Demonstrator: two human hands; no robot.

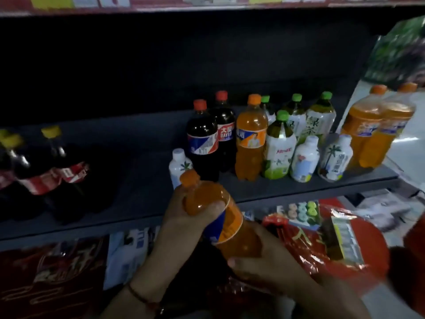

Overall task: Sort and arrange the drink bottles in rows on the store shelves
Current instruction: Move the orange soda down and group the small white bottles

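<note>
Dim store shelving fills the view, with a dark grey shelf (142, 157) running across the middle under a red price strip (207, 2) along the shelf above. On the left of that shelf stand dark cola bottles with yellow caps (62, 176). Toward the right is a mixed cluster: two cola bottles with red caps (207, 139), an upright orange soda (250, 139), green-capped tea bottles (279, 148) and small white bottles (304, 160). Two more orange sodas (372, 125) stand at the far right end. Below the shelf lie red snack packets (322, 238).

In front of the shelf edge, both hands hold an orange soda bottle (220, 217). Its long axis is tilted, the orange cap pointing up and to the left toward the shelf, and the base down to the right. The left hand (184, 215) wraps around the bottle's shoulder just under the cap, thumb across the front. The right hand (264, 263) cups the lower body, fingers curled around it.
</note>
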